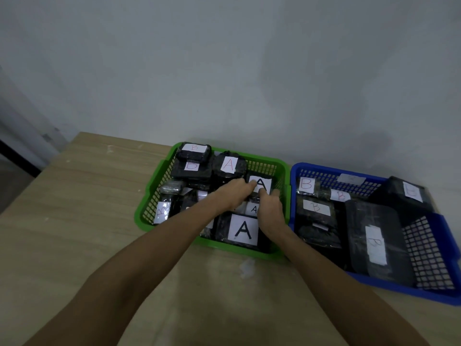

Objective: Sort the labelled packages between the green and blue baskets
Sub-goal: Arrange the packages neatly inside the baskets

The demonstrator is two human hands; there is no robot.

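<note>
two bare forearms run up from the bottom edge of the frame, crossing the wooden surface and meeting over the green basket at centre. the left hand lies knuckles up with its fingers curled forward onto the near left corner of a black package with an a label. the right hand comes in from below right, its fingers folded against that package's near edge. both hands look closed on it, though how firm the hold is i cannot tell, since the fingertips are hidden.

that package sits in the right middle of the green basket, directly ahead of both hands, its long axis roughly across the frame. just below it lie a smaller a package and a large a package; a round a package sits above left. b packages are stacked at the basket's upper left.

the blue basket touches the green one on the right and shows only b labels. the right hand is the nearer to it, so b packages would likely travel rightward.
</note>
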